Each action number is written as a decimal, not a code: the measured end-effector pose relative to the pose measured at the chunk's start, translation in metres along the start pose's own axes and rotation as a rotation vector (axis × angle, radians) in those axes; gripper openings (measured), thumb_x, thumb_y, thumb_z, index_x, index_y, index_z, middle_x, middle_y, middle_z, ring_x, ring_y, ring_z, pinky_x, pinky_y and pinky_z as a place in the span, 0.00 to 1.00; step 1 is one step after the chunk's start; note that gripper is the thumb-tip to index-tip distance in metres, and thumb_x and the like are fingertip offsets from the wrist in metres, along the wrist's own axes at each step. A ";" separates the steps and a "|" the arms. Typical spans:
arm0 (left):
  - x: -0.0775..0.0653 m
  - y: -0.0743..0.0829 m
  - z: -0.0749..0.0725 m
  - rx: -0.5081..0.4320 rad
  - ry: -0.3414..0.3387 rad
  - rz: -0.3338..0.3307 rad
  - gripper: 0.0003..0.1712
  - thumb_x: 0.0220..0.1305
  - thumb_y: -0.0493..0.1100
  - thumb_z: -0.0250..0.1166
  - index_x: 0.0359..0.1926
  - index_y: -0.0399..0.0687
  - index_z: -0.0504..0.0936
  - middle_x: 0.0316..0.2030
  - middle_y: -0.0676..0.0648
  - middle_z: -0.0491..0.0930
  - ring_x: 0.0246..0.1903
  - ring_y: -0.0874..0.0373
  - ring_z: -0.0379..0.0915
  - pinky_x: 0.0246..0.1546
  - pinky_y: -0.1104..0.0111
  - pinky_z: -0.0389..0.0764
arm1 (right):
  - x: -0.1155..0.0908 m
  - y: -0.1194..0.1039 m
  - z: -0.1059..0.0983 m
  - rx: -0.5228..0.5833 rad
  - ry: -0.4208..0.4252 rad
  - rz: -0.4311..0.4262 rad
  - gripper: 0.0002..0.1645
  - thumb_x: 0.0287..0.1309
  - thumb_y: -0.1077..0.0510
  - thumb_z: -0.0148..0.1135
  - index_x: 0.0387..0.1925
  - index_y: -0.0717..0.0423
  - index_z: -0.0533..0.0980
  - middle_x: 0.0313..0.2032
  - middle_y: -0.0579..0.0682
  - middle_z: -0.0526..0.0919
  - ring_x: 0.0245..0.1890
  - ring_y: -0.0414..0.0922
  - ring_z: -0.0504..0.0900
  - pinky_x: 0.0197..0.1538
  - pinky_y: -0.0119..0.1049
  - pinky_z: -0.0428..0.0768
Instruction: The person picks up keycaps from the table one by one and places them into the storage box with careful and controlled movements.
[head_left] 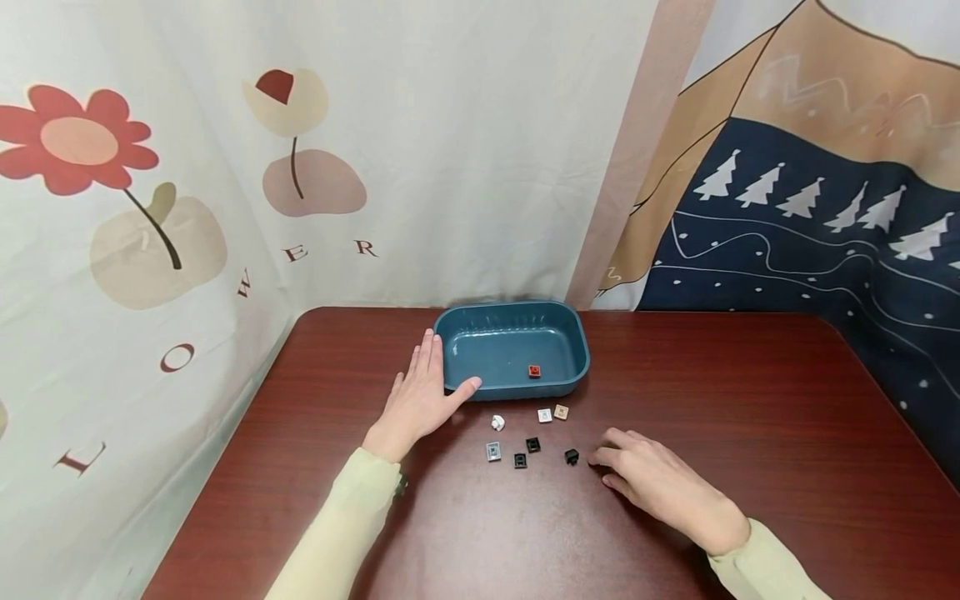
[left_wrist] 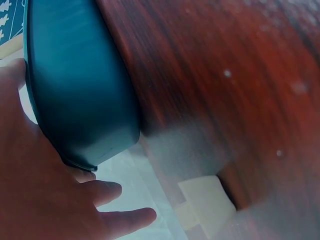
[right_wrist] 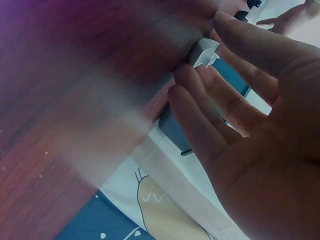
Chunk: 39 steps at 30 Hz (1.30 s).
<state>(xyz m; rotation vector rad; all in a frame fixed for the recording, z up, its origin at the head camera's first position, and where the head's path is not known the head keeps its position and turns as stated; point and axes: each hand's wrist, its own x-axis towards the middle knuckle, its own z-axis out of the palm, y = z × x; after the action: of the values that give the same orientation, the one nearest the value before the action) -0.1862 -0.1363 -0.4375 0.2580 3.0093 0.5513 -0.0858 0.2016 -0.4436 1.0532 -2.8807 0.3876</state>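
My left hand (head_left: pixel 422 396) rests against the near-left corner of a blue rectangular basin (head_left: pixel 517 392), its fingers straight along the left side and the thumb over the front rim. Inside the basin lies one red keycap (head_left: pixel 534 372). Low over the table at the right, my right hand (head_left: pixel 660 479) has loosely bent fingers with nothing between them. Its fingertips are just right of a black keycap (head_left: pixel 572 457). Two more black keycaps (head_left: pixel 533 445) lie left of that. In the right wrist view, a pale keycap (right_wrist: pixel 205 52) shows beyond the fingers.
In front of the basin are a white keycap (head_left: pixel 544 415), a beige keycap (head_left: pixel 561 412), a tipped white keycap (head_left: pixel 498 423) and a grey keycap (head_left: pixel 492 451). The brown table (head_left: pixel 735 383) ends at a printed curtain (head_left: pixel 465 167) behind the basin.
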 end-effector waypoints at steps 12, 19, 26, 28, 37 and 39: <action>-0.002 0.000 -0.002 0.000 -0.008 -0.011 0.63 0.57 0.83 0.40 0.76 0.45 0.33 0.76 0.49 0.27 0.74 0.45 0.33 0.65 0.41 0.50 | 0.000 0.000 0.002 0.038 0.013 0.041 0.12 0.49 0.64 0.73 0.34 0.43 0.83 0.29 0.37 0.70 0.27 0.31 0.70 0.30 0.27 0.75; -0.002 -0.001 -0.001 0.000 -0.002 -0.003 0.64 0.56 0.83 0.39 0.76 0.44 0.34 0.76 0.48 0.28 0.74 0.45 0.34 0.65 0.41 0.50 | -0.001 0.001 0.001 0.055 0.025 0.036 0.11 0.50 0.64 0.73 0.33 0.45 0.83 0.28 0.38 0.71 0.25 0.31 0.71 0.27 0.28 0.74; -0.002 0.001 -0.002 0.000 0.002 0.000 0.64 0.56 0.84 0.39 0.76 0.45 0.34 0.76 0.48 0.28 0.74 0.45 0.34 0.65 0.41 0.50 | 0.000 0.002 -0.003 0.081 0.089 0.048 0.12 0.50 0.64 0.73 0.35 0.46 0.83 0.31 0.37 0.74 0.28 0.30 0.74 0.31 0.27 0.77; -0.001 0.001 -0.002 0.003 0.003 0.000 0.64 0.56 0.84 0.39 0.76 0.44 0.34 0.76 0.48 0.28 0.74 0.45 0.34 0.65 0.41 0.50 | 0.001 0.002 -0.005 0.091 0.119 0.043 0.12 0.50 0.65 0.73 0.35 0.47 0.84 0.32 0.38 0.75 0.29 0.30 0.75 0.32 0.27 0.77; -0.001 0.002 -0.001 -0.004 0.001 0.005 0.63 0.58 0.82 0.41 0.76 0.43 0.35 0.76 0.47 0.29 0.74 0.45 0.33 0.65 0.40 0.50 | 0.009 0.003 -0.014 0.078 0.241 0.003 0.14 0.46 0.66 0.75 0.37 0.50 0.84 0.36 0.40 0.75 0.32 0.32 0.76 0.35 0.28 0.80; -0.002 0.002 -0.002 -0.002 0.002 0.004 0.63 0.57 0.82 0.41 0.76 0.43 0.35 0.76 0.47 0.29 0.74 0.46 0.33 0.65 0.40 0.50 | 0.011 0.003 -0.016 0.062 0.278 -0.007 0.15 0.45 0.67 0.75 0.36 0.51 0.84 0.36 0.40 0.75 0.32 0.32 0.76 0.35 0.29 0.80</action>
<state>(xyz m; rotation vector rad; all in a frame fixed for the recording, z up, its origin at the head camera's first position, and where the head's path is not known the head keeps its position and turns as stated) -0.1843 -0.1355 -0.4347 0.2631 3.0111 0.5548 -0.0967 0.2009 -0.4273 0.9330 -2.6341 0.5768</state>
